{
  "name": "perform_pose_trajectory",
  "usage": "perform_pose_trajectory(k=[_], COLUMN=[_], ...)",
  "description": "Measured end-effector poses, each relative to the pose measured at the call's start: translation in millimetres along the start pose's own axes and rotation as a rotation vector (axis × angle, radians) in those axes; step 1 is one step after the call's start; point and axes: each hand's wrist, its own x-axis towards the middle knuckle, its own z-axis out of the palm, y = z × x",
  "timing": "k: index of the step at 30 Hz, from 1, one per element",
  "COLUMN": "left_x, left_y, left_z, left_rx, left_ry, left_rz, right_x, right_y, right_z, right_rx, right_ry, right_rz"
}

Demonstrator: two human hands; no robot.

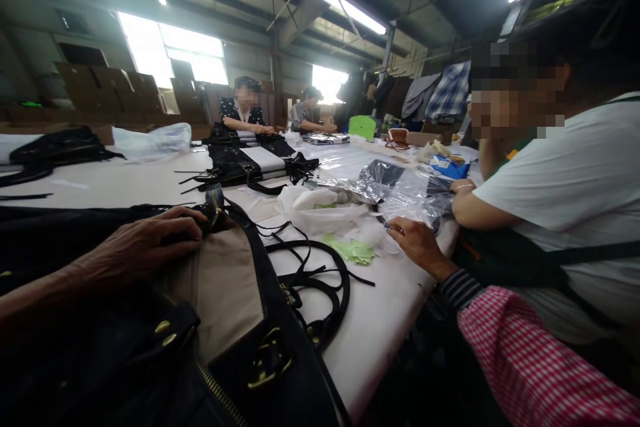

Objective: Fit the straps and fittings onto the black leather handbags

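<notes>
A large black handbag (305, 320) lies in front of me with its brass zip open and its beige lining (227, 287) showing. My left hand (160, 237) is closed on the bag's open edge near the zip end, fingers curled over the lining. Loops of black handle and thin straps (345, 280) spread over the table at the bag's right. My right hand (417, 243) reaches over the table's right side, fingertips pinched together. A small dark and bluish thing shows at those fingertips, too small to name. Pale green paper slips (353, 250) lie just left of it.
White wrapping (320, 207) and a clear plastic-wrapped dark item (400, 187) lie beyond my right hand. A co-worker in a white shirt (565, 180) sits close on the right. More black bags (235, 163) lie farther back, where two other people sit. The table's edge (400, 340) runs at right.
</notes>
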Motion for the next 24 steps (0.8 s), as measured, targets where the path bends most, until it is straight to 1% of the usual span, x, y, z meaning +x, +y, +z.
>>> perform_pose_trajectory(k=[2,4,6,8,10,12,14,15,17,19,20,21,24], left_x=[-3.1,-7.8,-12.1,-14.1,-13.8,-12.5,-11.8,-11.8,-12.7,-14.0,-14.6,-15.1,-15.7], left_y=[-1.6,0.1,4.0,8.2,11.2,12.5,12.7,12.7,13.2,14.5,15.4,16.4,19.2], left_z=[3.3,9.5,15.4,18.8,19.6,19.3,19.3,19.5,20.3,20.8,20.8,20.4,18.1], left_rx=[-0.055,-0.077,-0.082,-0.079,-0.065,-0.040,-0.013,-0.001,0.022,0.042,0.050,0.058,0.063], left_ry=[0.024,0.106,0.173,0.203,0.221,0.224,0.222,0.228,0.257,0.291,0.302,0.307,0.306], left_rz=[-0.014,-0.038,-0.058,-0.061,-0.055,-0.063,-0.065,-0.060,-0.035,-0.014,-0.006,0.000,-0.005], right_x=[0.8,-3.5,-16.0,-36.6,-60.9,-81.0,-89.7,-88.6,-76.4,-55.2,-43.4,-31.8,-4.5], right_y=[-6.7,-9.1,-7.8,-4.7,-0.7,3.9,8.6,10.8,13.8,14.0,12.8,10.6,0.5], right_z=[-2.9,-8.6,-15.2,-21.2,-26.2,-31.1,-37.3,-41.0,-48.9,-55.0,-56.5,-56.5,-48.2], right_rx=[-0.100,-0.120,-0.040,0.093,0.217,0.317,0.401,0.434,0.455,0.423,0.391,0.345,0.141], right_ry=[0.007,-0.001,-0.018,-0.045,-0.094,-0.166,-0.220,-0.218,-0.140,-0.046,-0.029,-0.038,-0.151], right_rz=[-0.017,-0.009,0.043,0.126,0.202,0.247,0.242,0.229,0.210,0.200,0.184,0.158,0.070])
